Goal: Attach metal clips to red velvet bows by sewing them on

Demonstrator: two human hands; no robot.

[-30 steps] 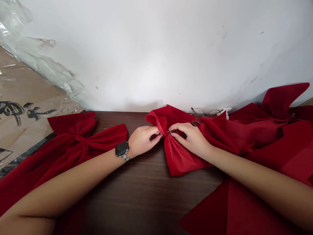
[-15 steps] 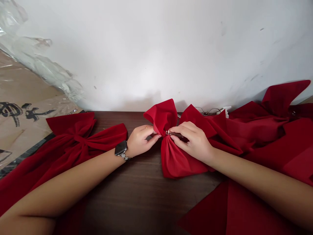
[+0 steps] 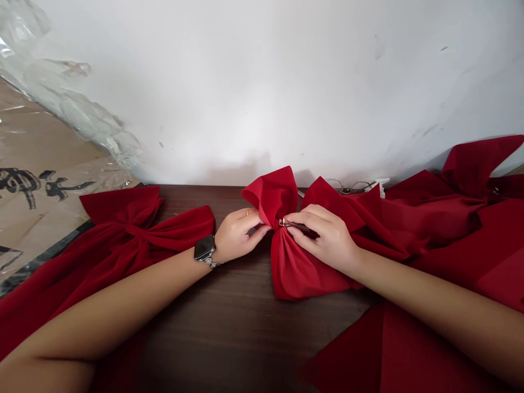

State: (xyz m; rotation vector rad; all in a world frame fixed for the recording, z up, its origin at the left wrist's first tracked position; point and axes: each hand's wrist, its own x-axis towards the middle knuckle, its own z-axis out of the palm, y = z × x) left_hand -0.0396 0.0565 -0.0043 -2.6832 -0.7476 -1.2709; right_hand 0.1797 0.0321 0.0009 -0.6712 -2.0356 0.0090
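A red fabric bow [image 3: 301, 267], gathered at its middle, stands upright on its side on the dark wooden table. My left hand [image 3: 241, 232], with a watch at the wrist, pinches the bow's gathered middle from the left between thumb and fingers. From the right, my right hand [image 3: 323, 234] is closed on a slim metal hair clip [image 3: 283, 222], its silver end against the bow's centre. Most of the clip is hidden by my fingers and the cloth. Another red bow [image 3: 133, 229] with long tails lies left of my left hand.
More red fabric [image 3: 434, 213] is heaped on the right, and a red piece [image 3: 409, 355] lies near the front. Eyeglasses [image 3: 347, 188] rest by the white wall [image 3: 262, 93]. A plastic-wrapped cardboard box [image 3: 45, 147] stands at the left. Bare wood [image 3: 225, 327] shows in front.
The whole view has shifted very slightly. Both hands keep the same hold on the bow and the hair clip; nothing else has visibly moved.
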